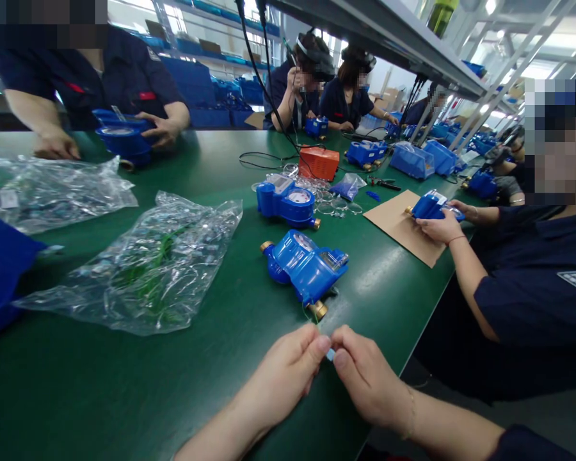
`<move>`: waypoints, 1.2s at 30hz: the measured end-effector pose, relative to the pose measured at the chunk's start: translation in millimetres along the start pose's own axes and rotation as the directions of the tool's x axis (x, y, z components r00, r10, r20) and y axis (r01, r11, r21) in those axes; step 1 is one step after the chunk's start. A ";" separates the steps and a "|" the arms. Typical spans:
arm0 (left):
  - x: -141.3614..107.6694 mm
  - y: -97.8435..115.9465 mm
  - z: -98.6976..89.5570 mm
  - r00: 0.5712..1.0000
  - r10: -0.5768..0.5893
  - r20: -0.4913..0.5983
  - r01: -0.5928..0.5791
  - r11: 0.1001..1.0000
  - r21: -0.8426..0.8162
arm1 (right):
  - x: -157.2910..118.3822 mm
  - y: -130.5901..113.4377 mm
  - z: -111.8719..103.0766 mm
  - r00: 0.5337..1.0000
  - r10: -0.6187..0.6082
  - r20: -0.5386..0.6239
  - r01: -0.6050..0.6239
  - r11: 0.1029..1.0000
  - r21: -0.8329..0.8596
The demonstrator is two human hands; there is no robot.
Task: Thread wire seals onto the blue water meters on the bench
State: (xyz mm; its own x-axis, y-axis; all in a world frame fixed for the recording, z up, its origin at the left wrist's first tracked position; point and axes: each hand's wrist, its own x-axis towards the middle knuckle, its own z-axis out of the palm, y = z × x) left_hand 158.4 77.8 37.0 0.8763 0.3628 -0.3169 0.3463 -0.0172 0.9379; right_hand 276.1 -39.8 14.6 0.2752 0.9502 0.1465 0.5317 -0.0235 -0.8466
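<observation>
A small light-blue seal tag (330,354) shows between my two hands, close in front of the nearest blue water meter (307,266). My right hand (372,378) is closed in a pinch on the tag. My left hand (288,365) pinches beside it, on a thin green wire (311,315) that runs up to the meter's near brass end (319,310). The meter lies tilted on the green table (230,378). Just behind it sits a second blue water meter (288,202), apart from my hands.
Left of the meters lies a clear bag (168,275) of tags and green wires, with another bag (52,189) behind. Orange box (319,163), wire rings and cables lie farther back. A co-worker's hands (436,224) hold a meter over cardboard (403,224) at right; others work opposite.
</observation>
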 end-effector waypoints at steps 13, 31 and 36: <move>8.2 -9.1 6.4 0.994 -0.082 -0.072 0.076 0.993 -0.085 | -11.8 4.5 23.8 0.929 0.315 -0.197 -0.176 0.841 0.512; -14.7 15.9 -6.7 0.985 0.072 -0.156 -0.027 0.961 0.274 | -3.5 0.1 9.6 0.865 -0.425 -0.268 0.366 0.898 -0.243; -12.2 19.7 -18.1 0.999 -0.032 0.029 0.028 0.990 0.138 | 1.1 -3.0 11.6 0.873 -0.454 -0.178 0.390 0.869 -0.303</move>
State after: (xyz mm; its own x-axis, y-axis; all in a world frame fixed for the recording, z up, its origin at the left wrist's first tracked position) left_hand 148.4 89.9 61.8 0.8740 0.3359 -0.3510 0.4137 -0.1356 0.9003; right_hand 265.5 -35.0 11.3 0.1415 0.7851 0.6029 0.8125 0.2558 -0.5238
